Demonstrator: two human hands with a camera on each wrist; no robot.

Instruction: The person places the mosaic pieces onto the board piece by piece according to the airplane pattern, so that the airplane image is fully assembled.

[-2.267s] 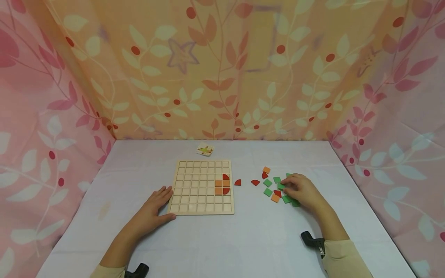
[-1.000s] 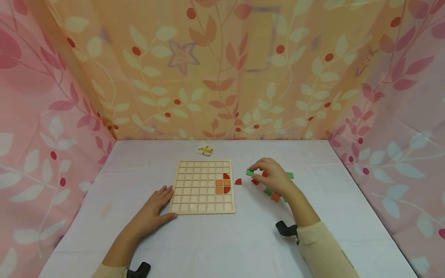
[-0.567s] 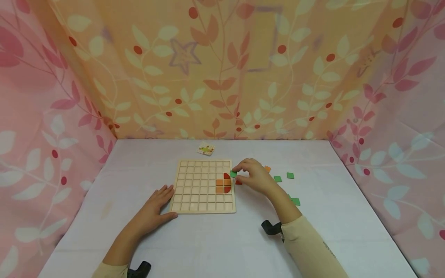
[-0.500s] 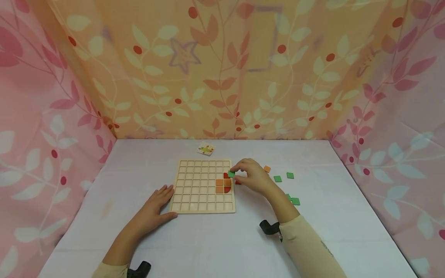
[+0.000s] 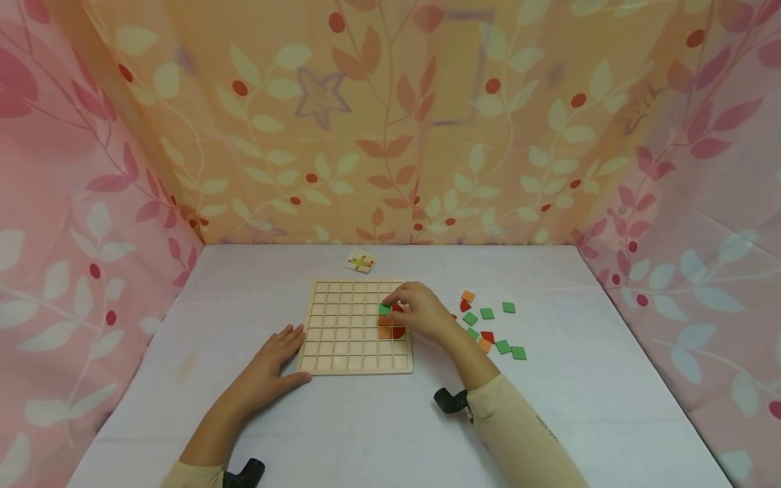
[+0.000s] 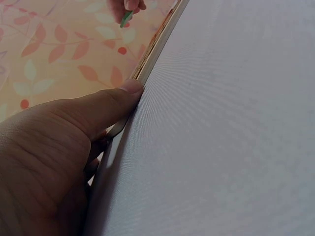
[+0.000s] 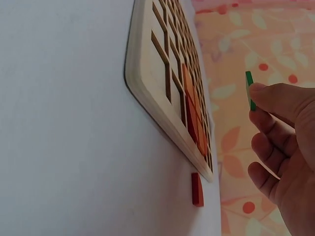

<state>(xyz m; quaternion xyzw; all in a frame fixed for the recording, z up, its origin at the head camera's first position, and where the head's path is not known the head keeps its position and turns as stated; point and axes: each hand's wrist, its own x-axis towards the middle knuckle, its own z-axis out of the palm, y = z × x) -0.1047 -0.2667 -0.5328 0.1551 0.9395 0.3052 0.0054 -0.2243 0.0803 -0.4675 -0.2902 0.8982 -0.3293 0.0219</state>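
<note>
At the centre of the frame, my right hand (image 5: pixel 422 314) pinches a small square green tile (image 5: pixel 384 309) between thumb and forefinger, holding it in the air over the right side of a square pale wooden grid board (image 5: pixel 342 346). My left hand (image 5: pixel 270 368) lies with thumb and straight fingers apart, touching the board's left edge and lower-left corner. Red quarter-round tiles (image 5: pixel 398 333) and square orange tiles (image 5: pixel 384 333) sit in cells near my right hand. Right of centre, loose green squares (image 5: pixel 503 347) lie scattered on the white-covered counter (image 5: pixel 366 434). Top centre of the counter is a small printed card (image 5: pixel 361 261), its print too small to read. A purple star outline (image 5: pixel 323 98) marks the yellow-orange leafy backdrop (image 5: pixel 201 41), upper centre.
</note>
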